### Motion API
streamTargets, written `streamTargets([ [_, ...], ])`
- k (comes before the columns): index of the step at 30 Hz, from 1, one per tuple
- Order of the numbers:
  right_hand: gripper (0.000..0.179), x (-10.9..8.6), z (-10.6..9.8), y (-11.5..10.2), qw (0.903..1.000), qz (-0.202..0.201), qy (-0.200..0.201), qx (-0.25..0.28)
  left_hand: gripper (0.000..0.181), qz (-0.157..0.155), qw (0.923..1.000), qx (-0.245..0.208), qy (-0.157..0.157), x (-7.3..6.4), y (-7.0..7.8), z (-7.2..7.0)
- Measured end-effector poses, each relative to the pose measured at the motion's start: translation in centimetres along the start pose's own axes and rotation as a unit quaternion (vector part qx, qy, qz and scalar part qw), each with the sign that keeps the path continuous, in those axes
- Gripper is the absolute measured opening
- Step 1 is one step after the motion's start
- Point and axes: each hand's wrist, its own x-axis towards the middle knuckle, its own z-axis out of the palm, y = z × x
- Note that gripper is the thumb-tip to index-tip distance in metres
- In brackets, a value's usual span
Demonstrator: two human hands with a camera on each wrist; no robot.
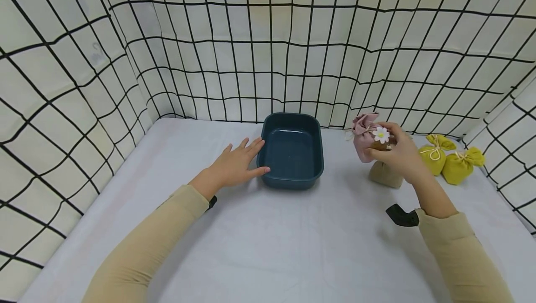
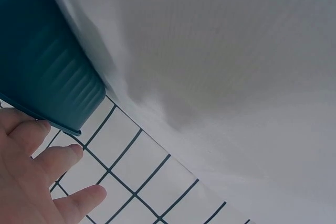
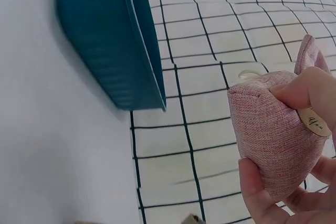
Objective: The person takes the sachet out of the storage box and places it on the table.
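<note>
A dark teal rectangular tub [image 1: 291,184] stands on the white cloth. My left hand [image 1: 234,161] is at its left side, fingers spread and straight, with fingertips right at the rim; the left wrist view shows the tub's ribbed outer wall [image 2: 58,72] beside them. My right hand [image 1: 399,151] grips a small pink drawstring pouch [image 1: 363,147] with a white daisy on it, held to the right of the tub. In the right wrist view, thumb and fingers press into the pouch's woven cloth [image 3: 273,135]. Below that hand a beige pouch [image 1: 385,176] sits on the cloth, its upper part hidden.
Two yellow drawstring pouches [image 1: 460,167] lie side by side at the right, past my right hand. White walls with a black grid [image 1: 293,42] enclose the back and both sides of the white-covered table [image 1: 293,247].
</note>
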Motion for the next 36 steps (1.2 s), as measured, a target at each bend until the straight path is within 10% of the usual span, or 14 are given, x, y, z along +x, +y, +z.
streamTargets([
  [36,0.067,-3.1,-5.2,7.5,0.9866,0.081,0.1,0.101,0.09,-0.002,1.0,0.005,-0.003,0.0,0.2,-0.1],
])
